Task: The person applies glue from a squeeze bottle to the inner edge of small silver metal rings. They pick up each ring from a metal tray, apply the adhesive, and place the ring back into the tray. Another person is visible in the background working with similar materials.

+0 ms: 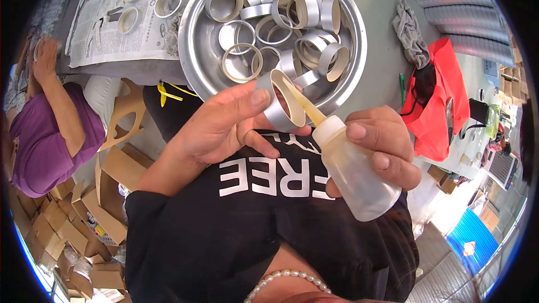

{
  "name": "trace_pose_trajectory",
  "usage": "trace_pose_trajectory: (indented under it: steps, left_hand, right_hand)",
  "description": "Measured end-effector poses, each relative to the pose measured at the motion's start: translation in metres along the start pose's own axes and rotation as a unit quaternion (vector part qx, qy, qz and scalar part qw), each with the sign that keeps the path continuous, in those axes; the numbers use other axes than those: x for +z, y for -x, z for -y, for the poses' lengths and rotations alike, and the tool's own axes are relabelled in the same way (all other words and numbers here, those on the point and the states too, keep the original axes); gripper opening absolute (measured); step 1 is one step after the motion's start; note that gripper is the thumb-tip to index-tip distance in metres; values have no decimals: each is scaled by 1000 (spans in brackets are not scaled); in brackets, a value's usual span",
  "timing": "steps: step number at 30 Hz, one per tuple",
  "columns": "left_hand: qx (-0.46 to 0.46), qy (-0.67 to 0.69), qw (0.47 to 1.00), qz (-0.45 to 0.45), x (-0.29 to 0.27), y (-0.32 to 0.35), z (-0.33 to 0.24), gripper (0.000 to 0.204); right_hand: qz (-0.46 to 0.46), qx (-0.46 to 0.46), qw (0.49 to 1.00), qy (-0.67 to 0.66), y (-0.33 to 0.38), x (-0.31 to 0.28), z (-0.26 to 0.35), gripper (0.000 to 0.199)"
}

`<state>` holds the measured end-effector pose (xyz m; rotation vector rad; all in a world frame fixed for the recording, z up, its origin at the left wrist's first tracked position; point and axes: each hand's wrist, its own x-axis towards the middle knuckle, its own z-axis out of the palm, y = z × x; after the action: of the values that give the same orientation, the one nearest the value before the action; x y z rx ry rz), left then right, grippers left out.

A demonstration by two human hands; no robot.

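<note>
My left hand [224,126] is closed on a silver ring [274,113], a short band with a pale inner wall, held tilted by its edge. A translucent squeeze bottle [362,177] with a white collar is gripped in my right hand [387,143]. Its long yellowish nozzle [306,101] points up and left, and the tip meets the upper part of the ring's opening. Whether any liquid is leaving the tip is too small to tell. Just beyond my hands, a round metal basin [188,50] holds several more silver rings [289,11].
Newspaper [151,39] with several rings lies left of the basin. On the right are a grey cloth [410,31], a red bag [443,106], a green pen [402,87] and stacked silver tubes [460,14]. A person in purple [56,129] works at far left, above cardboard boxes [101,205].
</note>
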<state>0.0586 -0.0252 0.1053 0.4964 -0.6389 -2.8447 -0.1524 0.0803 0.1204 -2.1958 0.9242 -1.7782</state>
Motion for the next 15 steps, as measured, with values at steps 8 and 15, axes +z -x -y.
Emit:
trace_pose_trajectory:
  steps: [8,15]
  left_hand:
    - [-12,8,1000,5,-5,0,2,54]
    - [106,-159,981,-42,7,0,1,64]
  right_hand:
    - [28,-40,998,43,3,-1,-7,48]
    - [63,24,997,21,2,-12,1,43]
